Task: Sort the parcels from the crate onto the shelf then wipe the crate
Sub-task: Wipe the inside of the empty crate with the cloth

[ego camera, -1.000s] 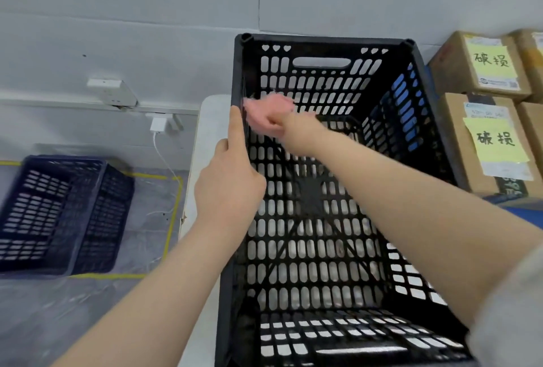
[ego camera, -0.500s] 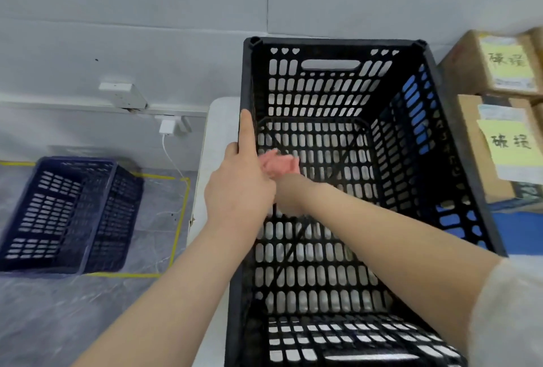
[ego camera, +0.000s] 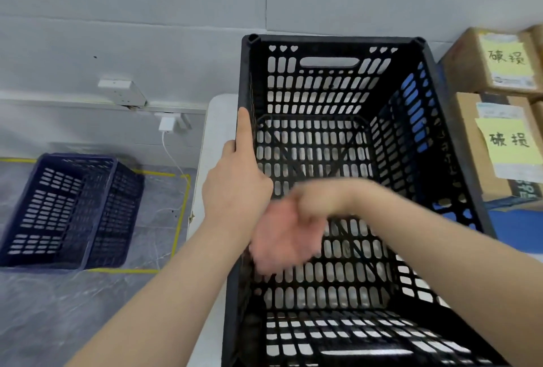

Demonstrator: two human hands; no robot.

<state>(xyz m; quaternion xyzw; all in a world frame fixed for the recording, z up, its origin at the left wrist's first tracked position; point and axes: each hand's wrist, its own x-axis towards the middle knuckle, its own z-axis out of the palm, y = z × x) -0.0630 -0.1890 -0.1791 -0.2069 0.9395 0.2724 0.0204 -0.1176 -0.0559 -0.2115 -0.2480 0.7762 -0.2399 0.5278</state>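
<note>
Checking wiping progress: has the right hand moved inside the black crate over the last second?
Yes. The right hand has slid along the left inner wall of the black crate, from near the far end toward the near end, passing the left hand gripping the rim.

White table, only a strip of its left edge showing. Black crate stands on it, covering most of the top. Floor to the left, grey and marbled. Blue crate sits on the floor, far left, inside a rectangle of yellow tape.
</note>
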